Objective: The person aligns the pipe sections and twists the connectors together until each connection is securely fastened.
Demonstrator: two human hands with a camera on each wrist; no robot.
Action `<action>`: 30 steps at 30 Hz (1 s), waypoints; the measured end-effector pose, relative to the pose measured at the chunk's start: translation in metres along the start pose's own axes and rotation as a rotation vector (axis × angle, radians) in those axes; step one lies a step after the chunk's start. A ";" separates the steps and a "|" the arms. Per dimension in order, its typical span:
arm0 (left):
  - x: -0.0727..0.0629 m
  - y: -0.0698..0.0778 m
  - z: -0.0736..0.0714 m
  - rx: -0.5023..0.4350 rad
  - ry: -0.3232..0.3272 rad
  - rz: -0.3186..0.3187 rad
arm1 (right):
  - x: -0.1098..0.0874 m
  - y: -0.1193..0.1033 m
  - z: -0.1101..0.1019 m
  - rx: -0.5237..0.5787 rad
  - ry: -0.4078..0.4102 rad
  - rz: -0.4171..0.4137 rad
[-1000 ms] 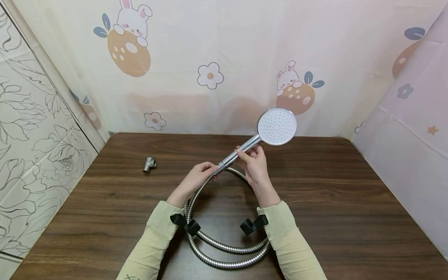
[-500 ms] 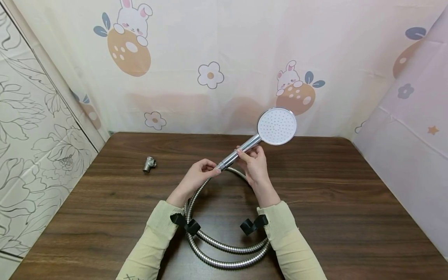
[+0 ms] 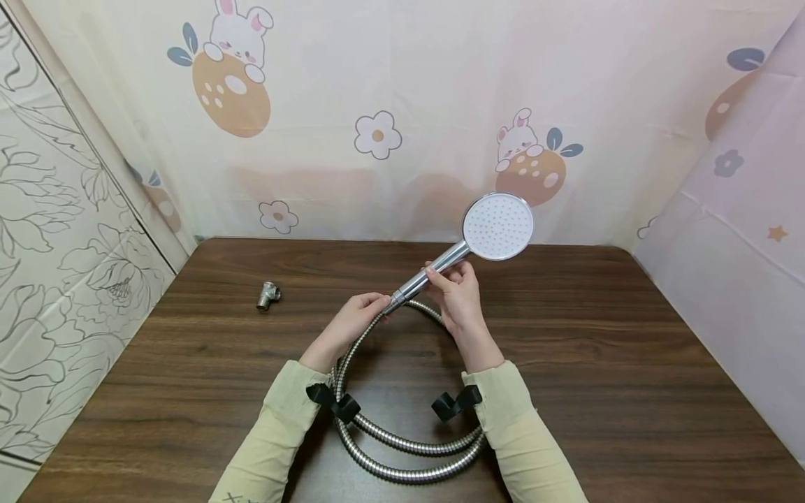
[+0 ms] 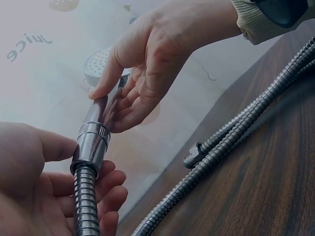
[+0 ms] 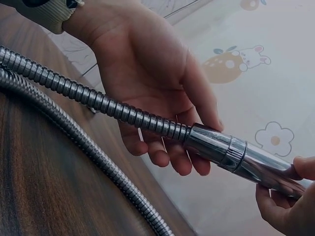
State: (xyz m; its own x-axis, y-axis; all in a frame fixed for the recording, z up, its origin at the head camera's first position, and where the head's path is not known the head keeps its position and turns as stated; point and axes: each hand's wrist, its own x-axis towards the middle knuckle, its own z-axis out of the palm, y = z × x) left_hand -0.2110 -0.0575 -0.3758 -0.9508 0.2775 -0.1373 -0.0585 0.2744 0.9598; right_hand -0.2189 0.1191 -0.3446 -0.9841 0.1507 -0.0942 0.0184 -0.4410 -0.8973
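My right hand [image 3: 462,300] grips the chrome handle of a shower head [image 3: 498,227], its round white spray face turned toward me. At the handle's lower end, a smooth chrome hose nut [image 4: 90,147] meets a ribbed collar. My left hand [image 3: 353,321] pinches this nut between thumb and fingers, as the left wrist view shows. From the nut the flexible metal shower hose [image 3: 402,477] runs down and loops on the table below my forearms. Its other end, with a small metal fitting [image 4: 193,156], shows in the left wrist view.
A small chrome tee-shaped fitting [image 3: 268,296] sits on the brown wooden table [image 3: 597,349], left of my hands. Behind the table hangs a printed curtain [image 3: 440,91]. Patterned panels rise at the left and right sides.
My left thumb and fingers shifted up along the nut half a second ago, then came back down. My right hand and the shower head have stayed almost still.
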 end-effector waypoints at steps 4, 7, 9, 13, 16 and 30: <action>0.000 0.000 0.000 -0.013 -0.007 0.038 | 0.000 0.000 0.000 -0.008 -0.003 -0.004; -0.002 0.003 -0.002 -0.017 -0.017 0.057 | -0.001 -0.001 0.000 -0.006 -0.007 -0.006; -0.004 0.007 -0.003 -0.025 -0.026 0.055 | -0.001 0.000 0.000 -0.002 -0.011 -0.007; -0.007 0.013 -0.004 -0.030 -0.026 0.039 | -0.001 0.000 0.000 0.005 -0.019 -0.008; -0.005 0.010 -0.003 -0.026 -0.007 0.040 | -0.001 0.000 0.000 0.009 -0.020 -0.009; -0.001 -0.002 0.000 0.007 0.078 0.072 | -0.001 0.003 -0.002 0.017 -0.025 -0.031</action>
State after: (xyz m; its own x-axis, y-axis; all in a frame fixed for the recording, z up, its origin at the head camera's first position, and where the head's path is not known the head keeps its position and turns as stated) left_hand -0.2100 -0.0581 -0.3776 -0.9734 0.2240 -0.0481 0.0128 0.2628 0.9648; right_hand -0.2179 0.1194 -0.3479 -0.9882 0.1425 -0.0555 -0.0151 -0.4518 -0.8920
